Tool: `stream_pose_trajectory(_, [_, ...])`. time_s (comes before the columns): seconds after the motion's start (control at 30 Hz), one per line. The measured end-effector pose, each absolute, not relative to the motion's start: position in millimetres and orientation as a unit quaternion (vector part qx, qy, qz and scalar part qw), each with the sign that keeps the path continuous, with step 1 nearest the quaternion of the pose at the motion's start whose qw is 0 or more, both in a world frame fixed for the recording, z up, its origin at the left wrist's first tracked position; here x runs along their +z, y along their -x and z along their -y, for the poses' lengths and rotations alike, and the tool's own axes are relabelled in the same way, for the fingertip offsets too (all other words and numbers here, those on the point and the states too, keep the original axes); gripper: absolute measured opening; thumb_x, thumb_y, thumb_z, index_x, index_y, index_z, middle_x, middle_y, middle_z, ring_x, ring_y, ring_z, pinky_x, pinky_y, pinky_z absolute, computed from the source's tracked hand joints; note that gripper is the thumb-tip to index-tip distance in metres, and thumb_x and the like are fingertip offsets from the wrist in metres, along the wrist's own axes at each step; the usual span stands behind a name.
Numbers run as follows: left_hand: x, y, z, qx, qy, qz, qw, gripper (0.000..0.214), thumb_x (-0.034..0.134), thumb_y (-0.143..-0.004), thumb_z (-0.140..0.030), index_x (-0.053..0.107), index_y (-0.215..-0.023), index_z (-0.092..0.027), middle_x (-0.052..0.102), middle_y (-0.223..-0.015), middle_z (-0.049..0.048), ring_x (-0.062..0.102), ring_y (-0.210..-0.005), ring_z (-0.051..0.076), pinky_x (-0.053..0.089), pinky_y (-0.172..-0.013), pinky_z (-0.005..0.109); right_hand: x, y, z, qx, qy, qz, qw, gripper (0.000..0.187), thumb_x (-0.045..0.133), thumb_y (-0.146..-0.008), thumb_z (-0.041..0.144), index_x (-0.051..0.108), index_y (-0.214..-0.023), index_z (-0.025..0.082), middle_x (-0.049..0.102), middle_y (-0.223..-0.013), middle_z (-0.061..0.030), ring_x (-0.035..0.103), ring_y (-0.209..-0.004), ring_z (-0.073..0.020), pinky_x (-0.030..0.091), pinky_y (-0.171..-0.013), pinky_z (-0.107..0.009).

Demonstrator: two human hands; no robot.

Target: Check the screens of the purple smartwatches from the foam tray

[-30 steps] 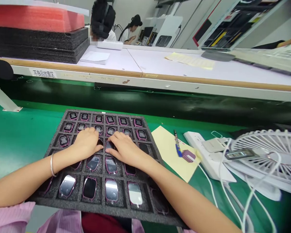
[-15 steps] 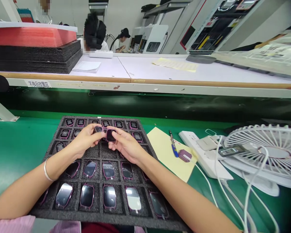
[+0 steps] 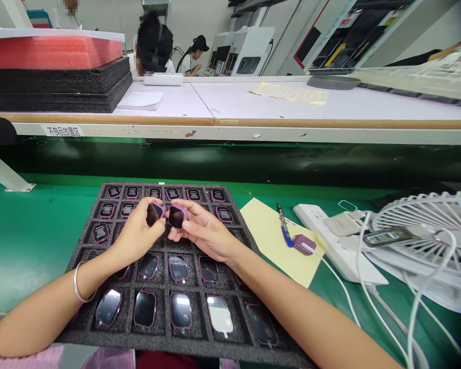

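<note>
Having been lifted above the foam tray [image 3: 157, 344], one smartwatch [image 3: 153, 213] is pinched by the left hand [image 3: 140, 230], another smartwatch [image 3: 176, 217] by the right hand [image 3: 209, 233], fingers closed, apparently freed for handling.

Watches [image 3: 181, 310] lie in compartments of the tray [image 3: 157, 341] on the table [image 3: 38, 225]. From the tray, toward three o'clock, come a sheet [image 3: 269, 256] with a pen [image 3: 285, 225] on it, a power strip [image 3: 326, 246], then a fan [image 3: 455, 238]. Behind, at twelve, runs a shelf [image 3: 230, 102], bearing a foam stack [image 3: 57, 84] at eleven.
</note>
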State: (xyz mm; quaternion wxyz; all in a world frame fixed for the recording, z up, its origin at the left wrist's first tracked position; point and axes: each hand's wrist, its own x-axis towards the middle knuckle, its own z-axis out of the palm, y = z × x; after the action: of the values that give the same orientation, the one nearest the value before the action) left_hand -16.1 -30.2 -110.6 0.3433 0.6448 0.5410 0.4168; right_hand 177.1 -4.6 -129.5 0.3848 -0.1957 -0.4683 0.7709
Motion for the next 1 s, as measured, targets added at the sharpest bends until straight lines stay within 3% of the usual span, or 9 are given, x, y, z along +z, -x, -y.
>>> stream_pose_trajectory(0.1, [-110.2, 14.5, 33.5, 0.439, -0.636, -0.537, 0.339, 0.035, 0.060, -0.082, -0.027, 0.052, -0.116, -0.021, 0.065, -0.114, 0.0068, 0.062, -0.111, 0.023, 0.049, -0.095, 0.038, -128.6, -177.3, 5.2, 0.781, 0.196, 0.465, 0.369, 0.058, 0.085, -0.079, 0.039, 0.059, -0.129, 0.025, 0.070, -0.093, -0.0001, 0.072, -0.073, -0.0152, 0.055, -0.065, -0.027])
stream_pose_trajectory(0.2, [-108.7, 12.8, 36.0, 0.455, -0.635, -0.528, 0.332, 0.031, 0.060, -0.084, -0.029, 0.053, -0.114, -0.022, 0.066, -0.113, 0.0062, 0.063, -0.109, 0.022, 0.050, -0.092, 0.036, -129.3, -177.6, 4.8, 0.793, 0.193, 0.454, 0.358, 0.061, 0.086, -0.078, 0.039, 0.059, -0.131, 0.024, 0.069, -0.082, 0.0016, 0.070, -0.070, -0.0151, 0.055, -0.064, -0.026])
stream_pose_trajectory(0.5, [-106.0, 13.1, 38.3, 0.453, -0.638, -0.536, 0.317, 0.030, 0.059, -0.083, -0.022, 0.053, -0.113, -0.022, 0.066, -0.107, 0.0042, 0.064, -0.102, 0.020, 0.050, -0.087, 0.033, -130.1, -181.1, 2.3, 0.798, 0.188, 0.441, 0.364, 0.055, 0.083, -0.081, 0.038, 0.062, -0.131, 0.027, 0.070, -0.111, -0.0037, 0.067, -0.071, -0.0121, 0.056, -0.068, -0.027])
stream_pose_trajectory(0.77, [-103.9, 11.3, 37.8, 0.451, -0.641, -0.535, 0.315, 0.030, 0.057, -0.081, -0.022, 0.053, -0.111, -0.021, 0.066, -0.104, 0.0035, 0.064, -0.100, 0.019, 0.050, -0.089, 0.033, -128.8, -180.6, 3.9, 0.799, 0.197, 0.440, 0.360, 0.061, 0.086, -0.078, 0.038, 0.060, -0.132, 0.026, 0.072, -0.104, -0.0035, 0.068, -0.072, -0.0137, 0.056, -0.068, -0.028])
stream_pose_trajectory(1.0, [-103.3, 12.4, 39.3, 0.433, -0.648, -0.547, 0.308, 0.031, 0.057, -0.081, -0.025, 0.054, -0.111, -0.021, 0.066, -0.108, 0.0049, 0.062, -0.106, 0.022, 0.049, -0.090, 0.035, -128.0, -180.7, 5.5, 0.795, 0.199, 0.446, 0.361, 0.060, 0.087, -0.076, 0.041, 0.061, -0.128, 0.027, 0.070, -0.113, -0.0039, 0.066, -0.069, -0.0124, 0.056, -0.067, -0.029])
